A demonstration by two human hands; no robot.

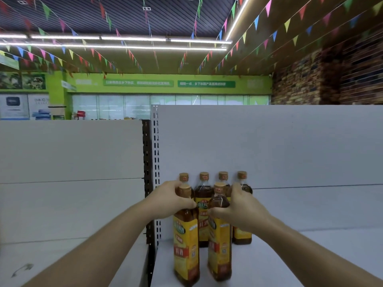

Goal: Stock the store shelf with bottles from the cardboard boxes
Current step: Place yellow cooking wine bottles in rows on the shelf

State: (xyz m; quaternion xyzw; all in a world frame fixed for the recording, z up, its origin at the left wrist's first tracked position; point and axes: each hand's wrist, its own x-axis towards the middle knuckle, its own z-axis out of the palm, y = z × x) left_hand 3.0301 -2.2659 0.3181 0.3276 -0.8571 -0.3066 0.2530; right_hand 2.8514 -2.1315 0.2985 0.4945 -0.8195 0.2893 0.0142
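Note:
Two brown bottles with yellow labels and tan caps stand at the front of the white shelf (pixel 290 255). My left hand (pixel 170 200) grips the neck of the left front bottle (pixel 185 241). Around the shoulder of the right front bottle (pixel 219 245) curl the fingers of my right hand (pixel 241 210). Behind them a row of several matching bottles (pixel 204 195) stands against the shelf's white back panel. No cardboard box is in view.
A perforated upright post (pixel 155 162) divides this shelf bay from a second white bay (pixel 62 204) on the left. The shelf surface runs bare to the right of the bottles. Beyond the shelving are a green store wall and a brick wall (pixel 331 75).

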